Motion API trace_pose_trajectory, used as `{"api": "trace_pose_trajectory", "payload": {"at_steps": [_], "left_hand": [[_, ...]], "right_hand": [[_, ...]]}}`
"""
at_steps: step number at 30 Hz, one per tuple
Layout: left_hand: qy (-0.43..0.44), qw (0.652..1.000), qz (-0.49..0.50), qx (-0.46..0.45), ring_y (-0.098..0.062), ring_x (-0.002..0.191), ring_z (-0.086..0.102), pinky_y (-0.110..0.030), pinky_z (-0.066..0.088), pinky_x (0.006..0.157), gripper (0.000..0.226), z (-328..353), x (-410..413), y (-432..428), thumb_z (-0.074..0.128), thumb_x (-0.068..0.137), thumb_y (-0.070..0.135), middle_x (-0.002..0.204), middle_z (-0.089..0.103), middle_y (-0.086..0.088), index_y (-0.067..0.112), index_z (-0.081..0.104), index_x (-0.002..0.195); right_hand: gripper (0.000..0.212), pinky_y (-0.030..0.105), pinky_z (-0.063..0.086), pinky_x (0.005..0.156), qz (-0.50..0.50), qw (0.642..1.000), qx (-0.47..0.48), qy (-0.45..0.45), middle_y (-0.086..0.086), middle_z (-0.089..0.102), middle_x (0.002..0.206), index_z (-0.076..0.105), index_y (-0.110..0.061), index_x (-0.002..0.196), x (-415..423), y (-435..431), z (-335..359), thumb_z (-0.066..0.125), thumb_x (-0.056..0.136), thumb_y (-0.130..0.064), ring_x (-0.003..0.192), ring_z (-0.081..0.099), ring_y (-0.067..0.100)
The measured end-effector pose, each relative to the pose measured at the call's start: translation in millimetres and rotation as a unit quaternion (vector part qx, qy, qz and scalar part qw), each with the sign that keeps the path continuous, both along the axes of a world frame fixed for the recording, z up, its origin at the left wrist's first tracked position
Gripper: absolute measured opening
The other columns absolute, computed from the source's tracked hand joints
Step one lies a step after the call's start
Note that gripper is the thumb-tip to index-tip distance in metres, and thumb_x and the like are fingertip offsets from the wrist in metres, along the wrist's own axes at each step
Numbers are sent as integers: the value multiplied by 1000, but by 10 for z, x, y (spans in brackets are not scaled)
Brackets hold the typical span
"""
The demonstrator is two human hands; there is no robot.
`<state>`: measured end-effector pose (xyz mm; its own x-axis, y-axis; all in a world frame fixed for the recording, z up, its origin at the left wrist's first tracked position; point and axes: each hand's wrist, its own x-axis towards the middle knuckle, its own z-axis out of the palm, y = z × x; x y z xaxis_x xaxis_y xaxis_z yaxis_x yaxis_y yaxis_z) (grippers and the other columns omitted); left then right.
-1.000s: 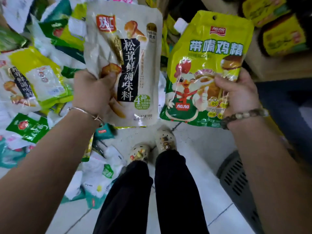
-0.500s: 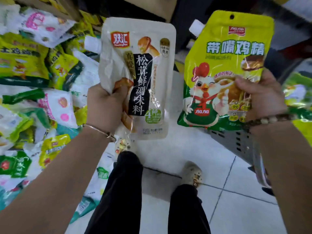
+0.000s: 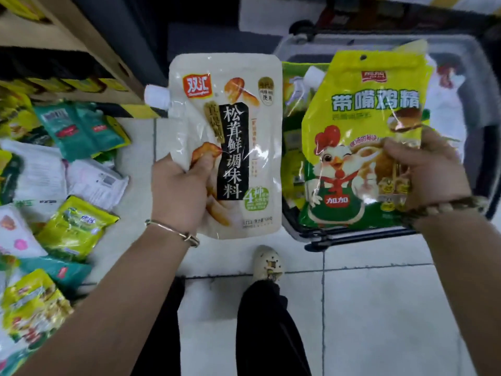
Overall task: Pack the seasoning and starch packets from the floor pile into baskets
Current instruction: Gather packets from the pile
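My left hand (image 3: 180, 191) grips a cream-white spouted seasoning pouch (image 3: 238, 118) by its lower left, held upright in mid-air. My right hand (image 3: 428, 169) grips a yellow chicken-essence pouch (image 3: 360, 126) with a cartoon hen, by its right side. That pouch hangs over a grey basket (image 3: 485, 158) on the floor, which holds yellow-green packets (image 3: 291, 147). The floor pile (image 3: 54, 185) of green, yellow and white packets lies at the left.
Cardboard shelving (image 3: 67, 50) with yellow-black tape runs along the upper left above the pile. My legs and one shoe (image 3: 267, 263) stand on the white tiled floor (image 3: 379, 308) between pile and basket. A dark gap lies behind the basket.
My view has swung right, away from the pile. The grey basket has come fully into sight under the yellow pouch. Both hands keep their pouches.
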<state>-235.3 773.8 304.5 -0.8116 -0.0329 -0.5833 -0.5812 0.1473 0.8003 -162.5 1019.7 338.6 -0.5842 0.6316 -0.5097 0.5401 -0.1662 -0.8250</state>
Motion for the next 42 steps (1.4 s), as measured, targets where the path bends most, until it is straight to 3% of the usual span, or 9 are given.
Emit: {"api": "trace_pose_trajectory", "payload": {"at_steps": [4, 15, 20, 27, 31, 34, 36, 39, 42], "left_hand": [[-11, 999, -46, -2, -37, 45, 55, -62, 47, 42, 33, -16, 303, 531, 62, 89, 10, 35, 44, 2, 5, 52, 57], [-83, 994, -65, 2, -34, 26, 50, -35, 42, 24, 36, 200, 864, 1581, 55, 93, 7, 30, 40, -3, 4, 49, 58], [-90, 992, -86, 2, -29, 25, 49, -51, 42, 29, 15, 130, 929, 1935, 51, 96, 10, 30, 42, 0, 1, 52, 84], [-67, 995, -78, -13, -34, 30, 54, -50, 44, 28, 17, 9, 1020, 2499, 55, 94, 14, 34, 48, 0, 4, 50, 81], [-56, 998, -25, -29, -32, 28, 51, -52, 44, 28, 12, -211, 1158, 2769, 59, 92, 12, 35, 46, 2, 7, 54, 82], [-8, 997, 18, -77, -25, 54, 62, -49, 56, 51, 20, -358, 1273, 2906, 65, 84, 8, 67, 60, 5, 15, 58, 102], [30, 988, 10, -149, -15, 80, 60, -35, 55, 75, 45, -405, 1321, 2988, 68, 80, 7, 94, 61, 4, 14, 50, 121], [95, 982, 20, -164, -15, 108, 55, -17, 50, 83, 83, -379, 1329, 3030, 71, 75, 4, 127, 48, -4, 16, 26, 143], [280, 895, -116, -326, -31, 134, 32, -19, 27, 110, 90, -357, 1311, 3025, 76, 70, 15, 144, 29, -23, 6, 26, 145]], "right_hand": [[8, 19, 53, 53, -69, 997, 33, -25, -11, 69, 61, 61, -20, 80, 482, 499, 68, 62, 88, -21, 54, 65, 4], [27, 16, 48, 51, -168, 975, 123, -82, -10, 68, 62, 64, -13, 88, 1202, 1505, 174, 58, 88, -40, 54, 63, 3], [31, 14, 47, 48, -195, 960, 171, -103, -6, 63, 72, 60, -15, 75, 1271, 1852, 65, 58, 87, -44, 53, 59, 1], [30, 23, 40, 54, -125, 973, 179, -72, -10, 51, 56, 53, -21, 61, 1242, 2347, -114, 61, 83, -39, 54, 47, 9], [29, 13, 37, 47, -68, 980, 177, -58, -16, 51, 47, 51, -23, 61, 1199, 2527, -422, 62, 88, -28, 43, 45, -7], [26, 12, 35, 46, 2, 977, 202, -72, -7, 52, 62, 55, -16, 69, 1150, 2577, -672, 62, 89, -31, 47, 44, -8], [27, 14, 40, 58, 26, 966, 235, -104, -6, 59, 86, 62, -10, 103, 1112, 2585, -788, 60, 90, -34, 68, 49, -6], [65, 22, 39, 72, 81, 938, 294, -161, -4, 55, 119, 26, -16, 147, 1106, 2580, -856, 57, 91, -34, 96, 55, 13], [73, 35, 40, 89, 146, 909, 356, -163, 15, 37, 142, 19, -12, 149, 1178, 2546, -921, 58, 91, -32, 122, 45, 31]]}}
